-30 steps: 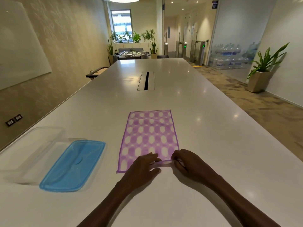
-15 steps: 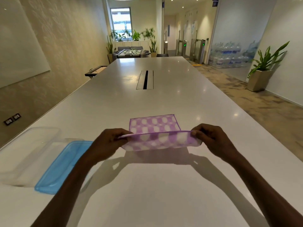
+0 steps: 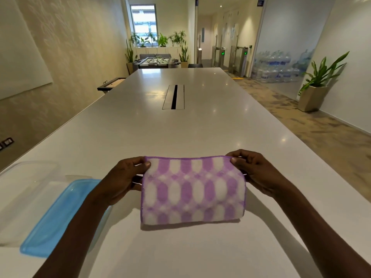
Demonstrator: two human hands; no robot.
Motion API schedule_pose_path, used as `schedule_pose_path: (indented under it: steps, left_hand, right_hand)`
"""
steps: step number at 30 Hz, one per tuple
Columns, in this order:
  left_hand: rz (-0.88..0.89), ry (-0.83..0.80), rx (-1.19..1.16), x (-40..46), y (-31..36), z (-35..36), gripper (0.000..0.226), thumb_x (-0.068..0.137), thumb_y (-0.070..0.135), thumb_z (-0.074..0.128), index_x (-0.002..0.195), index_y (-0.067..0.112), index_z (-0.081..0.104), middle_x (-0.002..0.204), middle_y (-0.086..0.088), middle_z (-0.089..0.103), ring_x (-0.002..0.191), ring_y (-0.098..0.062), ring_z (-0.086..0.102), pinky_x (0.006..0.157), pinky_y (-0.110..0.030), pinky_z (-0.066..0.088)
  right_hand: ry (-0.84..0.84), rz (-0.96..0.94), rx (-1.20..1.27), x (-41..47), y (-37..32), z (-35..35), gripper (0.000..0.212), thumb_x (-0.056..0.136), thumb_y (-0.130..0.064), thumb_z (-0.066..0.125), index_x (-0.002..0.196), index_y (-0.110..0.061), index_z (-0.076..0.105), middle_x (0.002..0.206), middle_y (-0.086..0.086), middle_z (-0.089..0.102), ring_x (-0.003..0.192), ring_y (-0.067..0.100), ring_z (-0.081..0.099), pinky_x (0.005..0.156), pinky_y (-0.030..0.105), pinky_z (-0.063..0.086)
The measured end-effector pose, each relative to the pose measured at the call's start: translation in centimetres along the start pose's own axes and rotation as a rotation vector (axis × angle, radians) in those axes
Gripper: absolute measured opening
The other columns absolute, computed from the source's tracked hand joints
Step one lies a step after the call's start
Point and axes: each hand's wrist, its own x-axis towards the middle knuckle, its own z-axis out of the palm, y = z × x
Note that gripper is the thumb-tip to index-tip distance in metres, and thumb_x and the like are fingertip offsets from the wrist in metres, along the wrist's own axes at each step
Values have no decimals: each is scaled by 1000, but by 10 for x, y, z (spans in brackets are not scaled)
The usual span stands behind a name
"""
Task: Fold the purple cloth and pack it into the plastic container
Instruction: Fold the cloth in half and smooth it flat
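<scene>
The purple cloth [image 3: 192, 190], purple with white ovals, lies doubled over on the white table [image 3: 180, 133], its fold nearest me. My left hand [image 3: 122, 179] pinches its far left corner and my right hand [image 3: 255, 173] pinches its far right corner, both at the far edge. The clear plastic container [image 3: 26, 189] sits at the left of the table. Its blue lid [image 3: 58, 215] lies beside it, partly behind my left forearm.
A cable slot [image 3: 173, 96] is set into the table's middle, further out. The table's left edge runs close to the container. A potted plant [image 3: 315, 91] stands on the floor to the right, with water bottle packs [image 3: 277, 67] behind it.
Both hands took the cloth's near edge, lifted it and carried it away from me over the far edge. The cloth went from flat and long to folded in half.
</scene>
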Motion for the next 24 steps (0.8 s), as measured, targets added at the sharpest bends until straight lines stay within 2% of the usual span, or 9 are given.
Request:
schedule_pose_path:
  steps: [4, 6, 8, 11, 13, 16, 20, 22, 24]
  left_hand:
    - [-114, 221, -15, 35, -27, 1, 17, 93, 24, 60, 92, 13, 73, 81, -3, 74, 62, -15, 69, 53, -22, 55]
    - [-172, 311, -21, 48, -39, 3, 16, 94, 17, 58, 88, 10, 71, 74, -4, 73, 57, -14, 69, 49, -21, 53]
    - [-215, 396, -24, 60, -51, 5, 15, 94, 9, 56, 89, 4, 69, 73, -10, 71, 55, -18, 66, 47, -23, 52]
    - [-231, 503, -46, 70, -62, 5, 18, 92, 0, 52, 99, -4, 68, 82, -20, 67, 63, -26, 61, 56, -28, 52]
    - [-221, 540, -32, 73, -64, 4, 18, 90, -2, 52, 96, -1, 69, 77, -18, 68, 57, -22, 64, 50, -23, 53]
    - [-209, 582, 2, 76, -68, 7, 17, 89, 3, 56, 85, 7, 71, 71, -10, 70, 49, -11, 66, 44, -20, 51]
    - [-183, 617, -12, 78, -69, 10, 12, 92, 14, 59, 88, 16, 71, 78, -11, 73, 62, -21, 69, 59, -30, 55]
    - [-176, 598, -46, 78, -66, 8, 12, 93, 16, 59, 87, 19, 70, 68, -5, 73, 54, -16, 68, 51, -26, 55]
    - [-158, 567, -38, 77, -62, 3, 13, 93, 17, 59, 86, 21, 69, 58, 3, 72, 48, -10, 66, 42, -21, 51]
  right_hand:
    - [184, 34, -130, 49, 24, 6, 11, 92, -16, 66, 90, -6, 71, 77, 9, 71, 67, 21, 66, 59, 31, 55]
    - [240, 48, -231, 69, 36, 9, 10, 89, -14, 68, 85, -6, 72, 69, 7, 68, 60, 19, 62, 56, 29, 52]
    - [282, 56, -353, 87, 49, 12, 10, 87, -15, 69, 82, -8, 74, 64, 3, 66, 55, 15, 59, 50, 25, 48]
    - [328, 76, -491, 104, 63, 17, 9, 85, -17, 70, 80, -12, 76, 59, -2, 65, 48, 7, 57, 46, 20, 44]
    - [357, 89, -486, 110, 67, 20, 9, 86, -17, 70, 81, -12, 76, 55, -8, 61, 43, -1, 52, 48, 20, 39]
    - [337, 82, -543, 115, 68, 23, 11, 87, -16, 68, 84, -9, 76, 62, -3, 63, 51, 3, 53, 54, 21, 40]
    - [272, 78, -548, 115, 59, 20, 14, 92, -15, 63, 89, -4, 71, 78, 9, 67, 60, 16, 57, 59, 24, 43]
    - [216, 98, -537, 114, 52, 17, 17, 94, -15, 60, 92, -1, 69, 82, 10, 67, 68, 19, 59, 64, 27, 46]
    - [165, 132, -397, 112, 45, 13, 17, 95, -15, 59, 92, -1, 68, 80, 12, 66, 68, 20, 61, 65, 33, 52]
